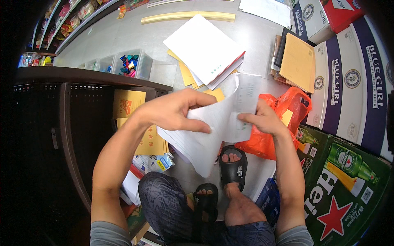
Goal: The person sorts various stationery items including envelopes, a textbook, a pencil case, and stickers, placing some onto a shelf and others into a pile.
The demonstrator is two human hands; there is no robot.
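Observation:
Between my hands is a bent stack of thin white paper sheets [200, 141] with faint ruled lines. My left hand [178, 110] grips its left part, thumb on top and fingers hidden beneath. My right hand [261, 118] pinches the raised right-hand leaf, which bears small green print. Just beyond lies a pile of white paper pads [203, 46] with a red edge, resting on yellow-brown envelopes [184, 73]. An orange-red plastic bag [267, 138] sits behind and below my right hand. Yellow printed booklets [150, 141] show under my left forearm.
Heineken [344, 184] and Blue Girl [347, 80] beer cartons are stacked along the right. Brown envelopes [297, 61] lean there. A dark metal shelf [92, 75] stands at left, with clear plastic bins [144, 64] behind it. My sandalled feet [232, 169] are below the paper.

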